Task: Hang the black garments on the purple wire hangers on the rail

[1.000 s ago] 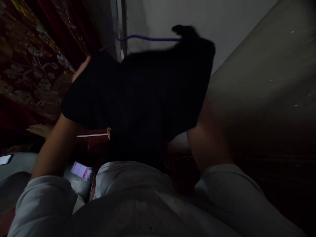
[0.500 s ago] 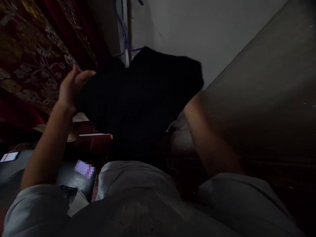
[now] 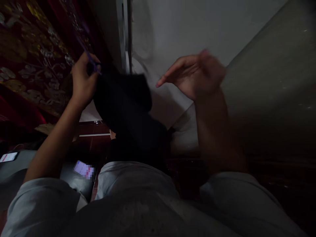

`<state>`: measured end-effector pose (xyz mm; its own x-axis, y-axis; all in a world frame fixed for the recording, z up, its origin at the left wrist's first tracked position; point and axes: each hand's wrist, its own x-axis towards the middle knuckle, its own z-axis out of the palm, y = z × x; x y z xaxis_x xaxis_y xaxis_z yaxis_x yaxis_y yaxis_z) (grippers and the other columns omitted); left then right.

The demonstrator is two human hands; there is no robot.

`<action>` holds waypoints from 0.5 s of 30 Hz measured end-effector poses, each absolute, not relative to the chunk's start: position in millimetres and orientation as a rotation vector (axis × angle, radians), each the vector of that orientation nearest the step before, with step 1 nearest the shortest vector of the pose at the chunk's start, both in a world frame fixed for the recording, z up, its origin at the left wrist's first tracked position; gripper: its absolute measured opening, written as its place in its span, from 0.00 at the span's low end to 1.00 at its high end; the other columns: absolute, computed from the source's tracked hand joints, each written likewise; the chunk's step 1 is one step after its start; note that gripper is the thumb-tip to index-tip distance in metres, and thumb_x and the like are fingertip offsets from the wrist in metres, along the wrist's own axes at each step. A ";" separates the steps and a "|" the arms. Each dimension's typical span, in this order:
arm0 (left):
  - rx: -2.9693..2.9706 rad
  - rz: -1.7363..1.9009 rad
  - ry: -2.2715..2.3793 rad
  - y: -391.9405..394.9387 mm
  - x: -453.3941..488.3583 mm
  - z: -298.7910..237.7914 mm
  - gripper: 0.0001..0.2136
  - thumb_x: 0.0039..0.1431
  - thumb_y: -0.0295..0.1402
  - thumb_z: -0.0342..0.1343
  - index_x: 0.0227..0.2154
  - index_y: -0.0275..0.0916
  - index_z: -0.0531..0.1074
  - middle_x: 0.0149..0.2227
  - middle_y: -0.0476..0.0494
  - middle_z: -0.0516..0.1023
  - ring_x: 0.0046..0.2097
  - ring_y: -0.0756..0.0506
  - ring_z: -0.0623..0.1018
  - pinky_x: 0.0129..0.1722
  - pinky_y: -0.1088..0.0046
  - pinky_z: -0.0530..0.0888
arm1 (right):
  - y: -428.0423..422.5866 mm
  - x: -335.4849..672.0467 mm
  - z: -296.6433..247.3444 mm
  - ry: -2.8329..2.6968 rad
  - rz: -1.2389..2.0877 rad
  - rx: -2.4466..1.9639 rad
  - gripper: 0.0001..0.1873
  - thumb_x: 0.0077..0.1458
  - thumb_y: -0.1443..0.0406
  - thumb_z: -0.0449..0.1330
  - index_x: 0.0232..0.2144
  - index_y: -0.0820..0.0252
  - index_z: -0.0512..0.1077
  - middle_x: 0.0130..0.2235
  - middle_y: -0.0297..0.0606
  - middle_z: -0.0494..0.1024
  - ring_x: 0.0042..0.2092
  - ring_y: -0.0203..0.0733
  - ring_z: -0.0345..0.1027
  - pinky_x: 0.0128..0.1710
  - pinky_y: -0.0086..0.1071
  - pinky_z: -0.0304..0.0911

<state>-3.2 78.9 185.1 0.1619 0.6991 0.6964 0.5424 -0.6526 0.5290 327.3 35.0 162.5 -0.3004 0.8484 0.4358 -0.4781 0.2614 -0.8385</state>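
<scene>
My left hand (image 3: 83, 83) is closed around a purple clothes hanger (image 3: 89, 57) at the upper left. From that hand a black garment (image 3: 128, 112) hangs down, bunched and dark, so its kind and its folds are hard to make out. The hanger's lower part is hidden by my fingers and the cloth. To the right of the garment, apart from it, my right hand (image 3: 194, 76) is raised with fingers stretched out and nothing in it. Its upper part is smeared by motion.
A red curtain (image 3: 37, 59) with gold and silver flowers covers the left. Ahead is a pale wall (image 3: 177, 29) beside a metal upright (image 3: 126, 36). Two lit phones, one at the far left (image 3: 8, 157) and another nearer (image 3: 84, 169), lie on dark surfaces.
The garment was spread between both hands. My right hand has let go and moved up, the cloth has dropped together, and my left hand now grips the hanger, tilted to the left.
</scene>
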 end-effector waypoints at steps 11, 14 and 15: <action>1.990 1.389 0.249 8.8 56.3 160.8 0.09 0.69 0.35 0.62 0.37 0.33 0.77 0.38 0.42 0.82 0.45 0.45 0.82 0.58 0.60 0.74 | 58.6 248.6 45.0 -2.041 -0.019 -0.698 0.54 0.53 0.54 0.68 0.72 0.63 0.46 0.73 0.58 0.49 0.76 0.61 0.40 0.73 0.60 0.43; 1.827 1.357 0.162 -2.1 72.7 149.8 0.06 0.69 0.32 0.62 0.39 0.34 0.78 0.42 0.42 0.83 0.48 0.45 0.83 0.54 0.67 0.77 | 42.5 240.1 37.4 -1.888 -0.124 -0.613 0.36 0.63 0.55 0.59 0.68 0.52 0.55 0.66 0.49 0.66 0.70 0.56 0.56 0.71 0.56 0.52; 1.787 1.350 0.170 -4.7 72.3 145.1 0.07 0.68 0.33 0.63 0.43 0.34 0.78 0.46 0.41 0.83 0.52 0.44 0.82 0.56 0.66 0.76 | 37.1 245.2 37.7 -1.854 -0.105 -0.629 0.29 0.65 0.56 0.57 0.66 0.49 0.60 0.61 0.45 0.71 0.66 0.53 0.63 0.68 0.53 0.58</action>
<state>72.3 -4.7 145.1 0.4033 0.5669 0.7183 -0.3714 -0.6160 0.6947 245.2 37.1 37.7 -0.2377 0.3687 0.8986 0.4680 0.8542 -0.2267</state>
